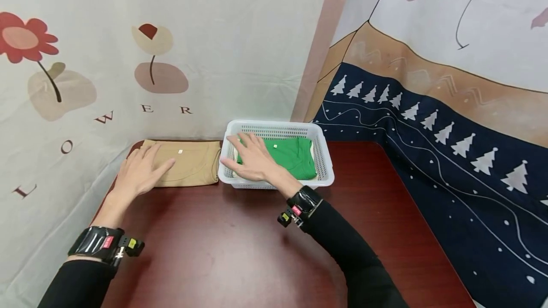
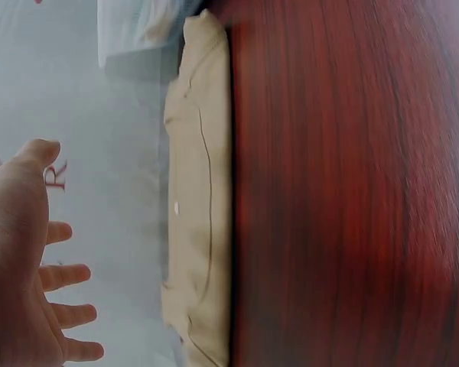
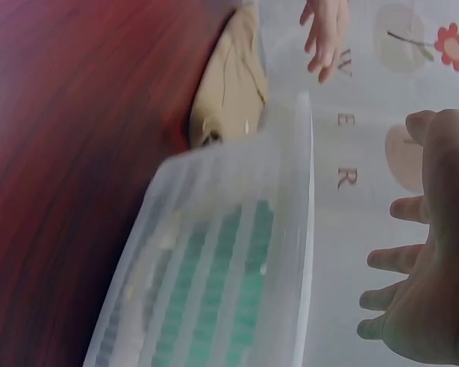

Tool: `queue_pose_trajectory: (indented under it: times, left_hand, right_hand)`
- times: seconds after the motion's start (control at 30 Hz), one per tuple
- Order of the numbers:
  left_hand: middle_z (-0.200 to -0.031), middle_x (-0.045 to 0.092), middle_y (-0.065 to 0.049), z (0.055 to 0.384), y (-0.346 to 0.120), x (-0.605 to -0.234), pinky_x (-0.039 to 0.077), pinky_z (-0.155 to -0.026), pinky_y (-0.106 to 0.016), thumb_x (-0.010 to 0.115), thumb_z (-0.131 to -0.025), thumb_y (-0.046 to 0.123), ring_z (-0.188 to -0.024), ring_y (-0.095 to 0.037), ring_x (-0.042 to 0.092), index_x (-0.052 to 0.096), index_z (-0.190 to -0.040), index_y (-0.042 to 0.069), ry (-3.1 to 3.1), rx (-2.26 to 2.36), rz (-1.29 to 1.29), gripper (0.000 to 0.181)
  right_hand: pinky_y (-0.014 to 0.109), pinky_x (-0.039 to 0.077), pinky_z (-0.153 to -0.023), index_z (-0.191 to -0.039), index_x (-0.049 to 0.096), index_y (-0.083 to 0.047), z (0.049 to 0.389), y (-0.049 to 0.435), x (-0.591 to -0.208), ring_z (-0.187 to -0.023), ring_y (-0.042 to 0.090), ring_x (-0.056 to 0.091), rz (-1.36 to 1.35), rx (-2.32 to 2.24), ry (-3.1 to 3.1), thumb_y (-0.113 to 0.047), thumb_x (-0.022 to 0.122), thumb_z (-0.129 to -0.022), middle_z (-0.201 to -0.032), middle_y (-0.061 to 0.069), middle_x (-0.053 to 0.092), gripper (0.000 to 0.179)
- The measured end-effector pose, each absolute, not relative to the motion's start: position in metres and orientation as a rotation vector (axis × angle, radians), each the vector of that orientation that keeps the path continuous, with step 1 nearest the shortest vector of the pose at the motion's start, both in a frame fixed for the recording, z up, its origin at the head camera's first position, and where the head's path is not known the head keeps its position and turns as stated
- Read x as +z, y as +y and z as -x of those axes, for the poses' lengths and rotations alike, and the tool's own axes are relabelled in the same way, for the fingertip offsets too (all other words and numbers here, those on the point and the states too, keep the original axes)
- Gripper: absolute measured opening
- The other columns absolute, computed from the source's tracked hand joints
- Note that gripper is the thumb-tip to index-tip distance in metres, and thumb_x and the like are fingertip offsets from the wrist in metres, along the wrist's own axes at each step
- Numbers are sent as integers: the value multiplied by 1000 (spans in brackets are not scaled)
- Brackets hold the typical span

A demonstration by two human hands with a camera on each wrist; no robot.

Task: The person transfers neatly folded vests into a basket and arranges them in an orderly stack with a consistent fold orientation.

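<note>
A folded tan garment (image 1: 192,163) with a small white label lies flat at the table's back left. Above its left end my left hand (image 1: 139,170) hovers, fingers spread and holding nothing; the left wrist view shows a gap between that hand (image 2: 23,260) and the cloth (image 2: 199,191). Right of the garment stands a white plastic basket (image 1: 323,156) with slotted walls. Inside lies a folded green garment (image 1: 295,156), with some pale cloth under it. My right hand (image 1: 252,158) is over the basket's left part, its fingers spread and nothing in them.
The dark red wooden table (image 1: 239,246) extends toward me in front of the basket. Behind it hangs a pale printed curtain (image 1: 239,37). On the right, a navy cloth with white trees (image 1: 411,156) borders the table's edge.
</note>
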State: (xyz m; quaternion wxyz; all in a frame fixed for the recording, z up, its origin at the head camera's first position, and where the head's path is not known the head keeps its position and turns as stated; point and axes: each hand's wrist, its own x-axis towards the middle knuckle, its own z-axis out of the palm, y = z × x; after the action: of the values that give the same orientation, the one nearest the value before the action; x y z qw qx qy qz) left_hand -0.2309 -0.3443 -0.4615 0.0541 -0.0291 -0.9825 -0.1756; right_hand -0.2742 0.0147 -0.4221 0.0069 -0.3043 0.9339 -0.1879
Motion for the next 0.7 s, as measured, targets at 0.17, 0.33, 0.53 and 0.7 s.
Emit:
queue_pose_trajectory:
  times: [0.17, 0.33, 0.53, 0.7]
  left_hand:
    - [-175, 33, -38, 230, -361, -469, 30, -121, -84, 45, -113, 70, -158, -65, 32, 29, -177, 6, -2980, -577, 64, 92]
    - [-171, 36, -41, 233, -372, -472, 35, -119, -83, 44, -114, 68, -153, -66, 38, 29, -177, 5, -2982, -575, 64, 91]
    - [-167, 37, -44, 234, -386, -475, 36, -118, -83, 41, -115, 69, -148, -68, 40, 23, -178, 1, -3018, -624, 16, 94]
    - [-170, 30, -48, 232, -396, -479, 32, -120, -85, 38, -116, 69, -152, -73, 33, 23, -176, -4, -3058, -661, -23, 96]
  right_hand:
    - [65, 14, -144, -178, 35, -28, 268, -17, -423, -176, 46, 22, 986, -556, 2927, -68, 49, -112, -185, 12, 34, 78]
    - [65, 17, -144, -178, 34, -30, 262, -45, -422, -176, 46, 22, 1020, -505, 2929, -70, 47, -112, -185, 9, 33, 78]
    - [60, 17, -145, -177, 37, -25, 252, -80, -424, -177, 42, 20, 1077, -398, 2931, -68, 41, -116, -189, 9, 26, 75]
    - [56, 15, -146, -177, 37, -23, 243, -105, -430, -178, 40, 18, 1134, -313, 2938, -65, 37, -118, -188, 10, 30, 72]
